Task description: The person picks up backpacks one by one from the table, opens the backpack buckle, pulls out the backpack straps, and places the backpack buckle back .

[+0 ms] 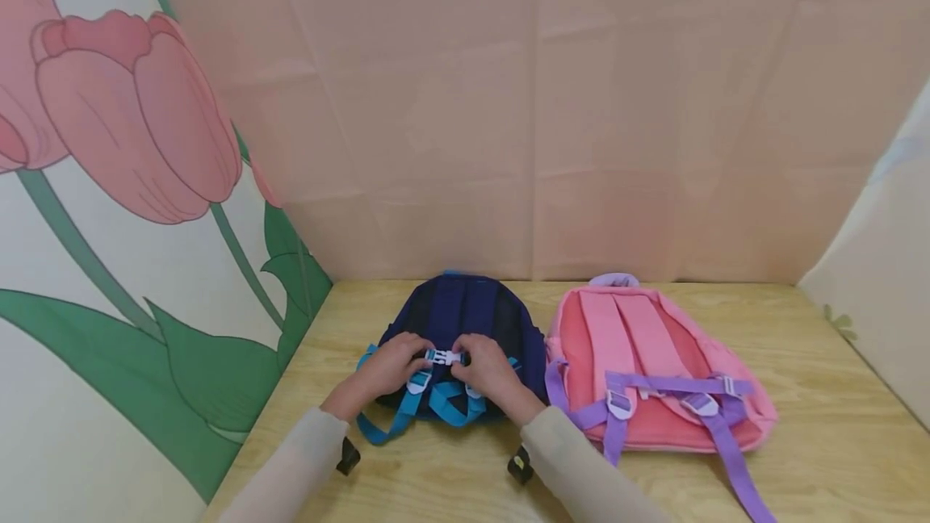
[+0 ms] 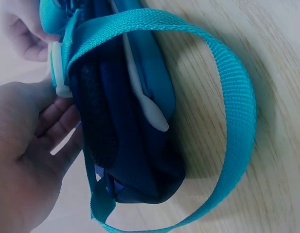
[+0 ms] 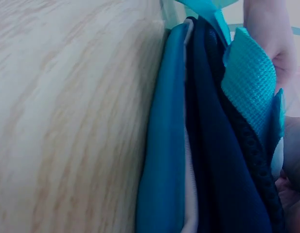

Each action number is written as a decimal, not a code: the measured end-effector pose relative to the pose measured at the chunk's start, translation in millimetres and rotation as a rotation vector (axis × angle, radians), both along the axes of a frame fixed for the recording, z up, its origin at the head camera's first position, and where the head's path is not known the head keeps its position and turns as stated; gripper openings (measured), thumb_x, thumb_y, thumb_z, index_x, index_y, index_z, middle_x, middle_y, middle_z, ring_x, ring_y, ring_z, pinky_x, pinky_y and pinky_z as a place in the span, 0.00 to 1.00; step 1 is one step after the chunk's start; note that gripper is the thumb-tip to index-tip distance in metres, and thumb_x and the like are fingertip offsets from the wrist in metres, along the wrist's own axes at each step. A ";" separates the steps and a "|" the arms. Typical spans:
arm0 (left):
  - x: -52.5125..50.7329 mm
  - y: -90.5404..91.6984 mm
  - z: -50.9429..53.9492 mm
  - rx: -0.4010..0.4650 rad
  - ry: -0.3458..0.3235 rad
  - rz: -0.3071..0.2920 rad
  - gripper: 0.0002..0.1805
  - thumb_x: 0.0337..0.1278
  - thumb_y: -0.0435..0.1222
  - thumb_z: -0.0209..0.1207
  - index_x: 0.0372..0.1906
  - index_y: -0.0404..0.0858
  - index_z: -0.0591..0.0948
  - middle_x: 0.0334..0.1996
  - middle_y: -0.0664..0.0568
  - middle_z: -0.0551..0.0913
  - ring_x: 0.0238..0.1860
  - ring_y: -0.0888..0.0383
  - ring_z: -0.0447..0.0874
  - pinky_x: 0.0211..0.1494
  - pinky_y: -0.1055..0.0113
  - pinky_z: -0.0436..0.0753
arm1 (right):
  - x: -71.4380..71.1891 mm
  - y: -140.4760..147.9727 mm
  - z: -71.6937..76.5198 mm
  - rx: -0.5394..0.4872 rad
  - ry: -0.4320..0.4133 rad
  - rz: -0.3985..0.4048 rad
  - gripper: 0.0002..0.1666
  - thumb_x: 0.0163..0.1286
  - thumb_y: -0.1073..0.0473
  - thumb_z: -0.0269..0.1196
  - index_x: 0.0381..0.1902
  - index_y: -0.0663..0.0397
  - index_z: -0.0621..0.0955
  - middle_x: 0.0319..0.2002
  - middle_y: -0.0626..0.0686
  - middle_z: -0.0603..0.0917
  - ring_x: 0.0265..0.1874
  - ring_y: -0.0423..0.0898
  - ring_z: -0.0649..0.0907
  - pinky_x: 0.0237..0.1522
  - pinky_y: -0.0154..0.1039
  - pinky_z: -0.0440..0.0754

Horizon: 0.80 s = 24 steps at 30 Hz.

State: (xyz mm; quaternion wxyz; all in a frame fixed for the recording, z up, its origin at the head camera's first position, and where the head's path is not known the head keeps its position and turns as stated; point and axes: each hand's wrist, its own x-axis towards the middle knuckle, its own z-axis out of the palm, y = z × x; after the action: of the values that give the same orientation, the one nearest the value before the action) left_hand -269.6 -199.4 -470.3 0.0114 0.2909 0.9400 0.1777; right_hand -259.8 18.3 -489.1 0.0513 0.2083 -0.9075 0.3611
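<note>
I see the left hand (image 1: 392, 363) and right hand (image 1: 488, 367) pinching the white buckle (image 1: 446, 357) on the navy backpack (image 1: 462, 309), halves lined up; whether it's latched, I can't tell.

Left backpack (image 1: 462, 305) and right backpack (image 1: 648, 331) are lying side by side on the table (image 1: 821, 378).
Buckle (image 1: 449, 357) is sitting over left backpack, between left hand (image 1: 392, 361) and right hand (image 1: 490, 366); back wall (image 1: 581, 103) is standing behind both; left wall (image 1: 94, 402) and right wall (image 1: 882, 265) are flanking table; strap (image 1: 735, 462) is running forward from right backpack.
</note>
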 end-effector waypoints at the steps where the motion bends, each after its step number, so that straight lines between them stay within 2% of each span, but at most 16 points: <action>1: 0.0 -0.4 0.4 0.001 0.000 0.000 0.13 0.71 0.39 0.60 0.53 0.37 0.83 0.48 0.48 0.84 0.51 0.52 0.79 0.57 0.54 0.79 | 0.2 -0.3 1.1 0.005 -0.006 -0.003 0.06 0.61 0.60 0.70 0.37 0.51 0.84 0.33 0.48 0.81 0.33 0.47 0.76 0.39 0.41 0.76; 12: -0.5 -1.0 2.8 -0.008 0.050 -0.015 0.13 0.72 0.40 0.59 0.54 0.38 0.83 0.46 0.51 0.82 0.50 0.55 0.78 0.57 0.57 0.79 | -0.5 -2.1 10.5 0.057 -0.094 -0.019 0.09 0.65 0.60 0.69 0.43 0.54 0.84 0.40 0.53 0.82 0.40 0.51 0.78 0.49 0.49 0.79; 19: 1.6 -3.6 2.6 -0.010 0.068 -0.014 0.13 0.71 0.40 0.60 0.53 0.39 0.83 0.43 0.53 0.81 0.48 0.57 0.77 0.54 0.58 0.80 | 0.3 -2.6 11.2 0.080 -0.123 -0.012 0.11 0.65 0.60 0.70 0.45 0.55 0.86 0.40 0.52 0.80 0.38 0.49 0.77 0.47 0.46 0.79; 24: 3.3 -5.0 2.4 -0.002 0.069 0.009 0.13 0.71 0.40 0.60 0.53 0.39 0.83 0.44 0.54 0.81 0.48 0.57 0.77 0.55 0.58 0.80 | 2.6 -1.8 11.0 0.078 -0.133 -0.005 0.13 0.64 0.61 0.70 0.46 0.55 0.85 0.40 0.52 0.79 0.37 0.48 0.76 0.44 0.45 0.78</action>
State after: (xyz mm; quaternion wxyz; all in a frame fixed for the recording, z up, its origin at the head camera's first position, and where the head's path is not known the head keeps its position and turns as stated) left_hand -266.3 -204.4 -467.9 -0.0216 0.2927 0.9413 0.1667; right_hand -257.2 16.5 -478.1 -0.0166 0.1833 -0.9229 0.3383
